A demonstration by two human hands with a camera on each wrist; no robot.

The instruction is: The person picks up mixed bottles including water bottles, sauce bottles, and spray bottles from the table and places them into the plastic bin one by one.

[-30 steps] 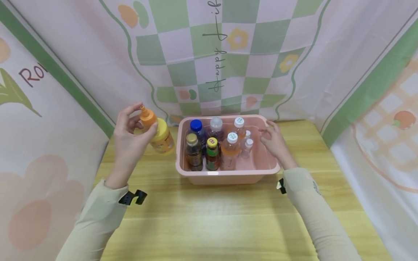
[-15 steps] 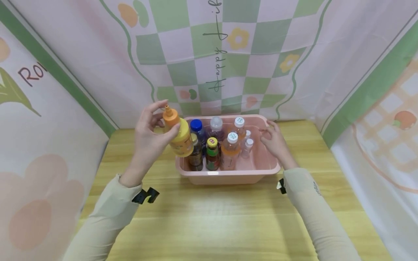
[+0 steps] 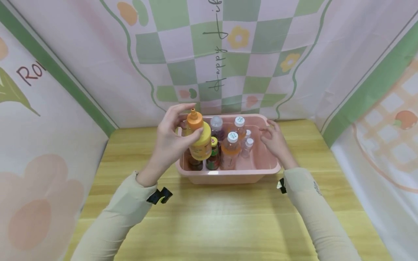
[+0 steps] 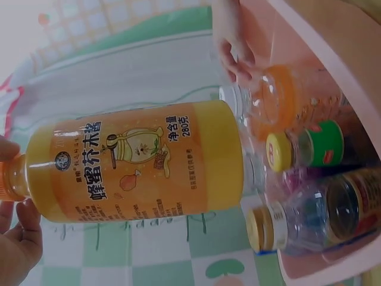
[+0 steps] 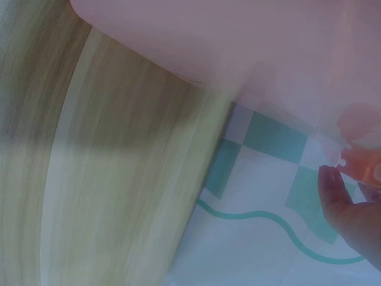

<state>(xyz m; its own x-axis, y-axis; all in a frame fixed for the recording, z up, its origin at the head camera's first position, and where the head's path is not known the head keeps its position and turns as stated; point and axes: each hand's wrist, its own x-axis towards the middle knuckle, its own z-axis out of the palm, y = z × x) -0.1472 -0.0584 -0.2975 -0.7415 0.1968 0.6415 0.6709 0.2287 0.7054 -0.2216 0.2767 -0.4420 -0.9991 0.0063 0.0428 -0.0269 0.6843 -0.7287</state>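
Observation:
My left hand (image 3: 173, 136) pinches a yellow squeeze bottle (image 3: 201, 148) by its orange nozzle cap, upright over the left end of a pink tub (image 3: 228, 178). In the left wrist view the label of this squeeze bottle (image 4: 131, 164) faces the camera, with Chinese print and a honey jar picture. Over the tub's right rim is my right hand (image 3: 275, 145), its fingers loosely bent and holding nothing. The squeeze bottle covers much of a dark bottle with a gold cap (image 4: 262, 229) in the head view; the blue-capped bottle is hidden there.
Inside the tub stand a yellow-capped bottle with a green neck label (image 3: 213, 161), a purple bottle (image 3: 217, 125), white-capped bottles with orange bands (image 3: 230, 154) and small clear bottles (image 3: 247, 149). A wooden table (image 3: 209, 224) carries the tub; a checkered cloth (image 3: 209, 65) hangs behind.
My left hand has carried the squeeze bottle rightward, from beside the tub to over its left end, with the cap still pinched. My right hand has stayed at the right rim.

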